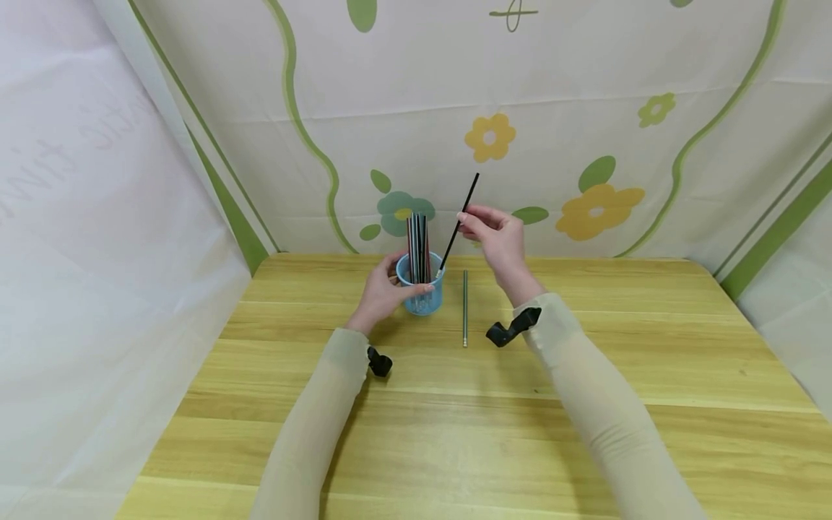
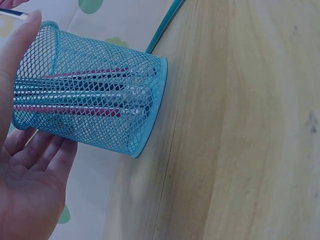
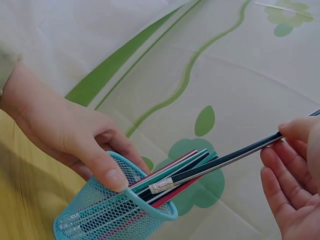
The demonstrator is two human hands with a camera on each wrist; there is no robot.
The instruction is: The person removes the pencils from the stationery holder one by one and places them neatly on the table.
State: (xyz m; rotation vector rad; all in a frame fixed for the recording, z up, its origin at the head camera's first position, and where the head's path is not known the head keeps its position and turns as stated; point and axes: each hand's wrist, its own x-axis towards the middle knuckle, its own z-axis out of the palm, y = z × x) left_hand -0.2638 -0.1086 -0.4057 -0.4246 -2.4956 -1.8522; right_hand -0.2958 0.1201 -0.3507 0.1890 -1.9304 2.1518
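A blue mesh pencil cup (image 1: 424, 302) stands near the table's back edge with several striped pencils (image 1: 417, 245) upright in it, their eraser ends down. My left hand (image 1: 383, 290) grips the cup near its rim, thumb in front and fingers behind. Between thumb and fingertips, my right hand (image 1: 497, 238) pinches a black pencil (image 3: 235, 156). That pencil slants, its silver ferrule and eraser end right at the cup's rim. One green pencil (image 1: 465, 310) lies on the table just right of the cup.
The wooden table (image 1: 416, 448) meets a white cloth backdrop (image 1: 520, 79) with printed flowers behind the cup. Another white cloth (image 1: 97, 289) hangs along the left side. Black camera mounts (image 1: 513, 328) sit on both wrists.
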